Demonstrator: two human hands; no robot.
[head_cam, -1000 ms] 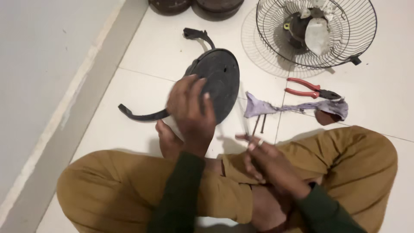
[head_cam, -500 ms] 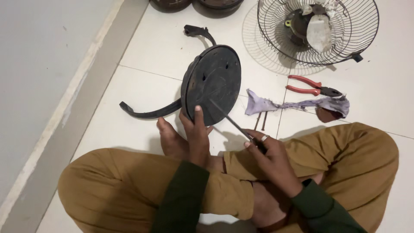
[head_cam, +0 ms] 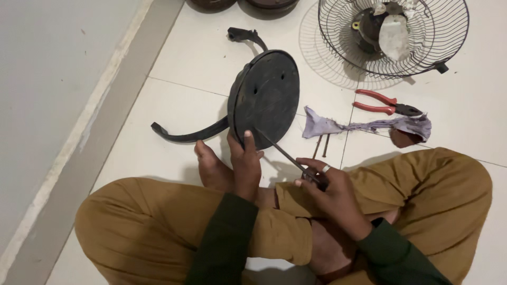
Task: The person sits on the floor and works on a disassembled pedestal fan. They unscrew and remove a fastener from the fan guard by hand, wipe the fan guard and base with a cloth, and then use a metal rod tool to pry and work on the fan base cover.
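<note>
The left hand (head_cam: 246, 164) curls its fingers around the lower rim of a round black fan base (head_cam: 265, 97) (tipped on edge on the white tile floor (head_cam: 179, 63)). The right hand (head_cam: 330, 191) pinches a screwdriver (head_cam: 282, 153), tip against the base. Just beside lie 2 long screws (head_cam: 320, 146), a purple rag (head_cam: 364, 126), red pliers (head_cam: 383, 103) and a wire fan cage (head_cam: 393, 34).

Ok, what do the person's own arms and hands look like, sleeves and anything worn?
Both arms wear long dark green sleeves with ribbed cuffs ending at the wrists. The left hand is bare, with nothing worn on it. The right hand is bare too, apart from a thin silver ring on one finger. No gloves or watch show.
</note>
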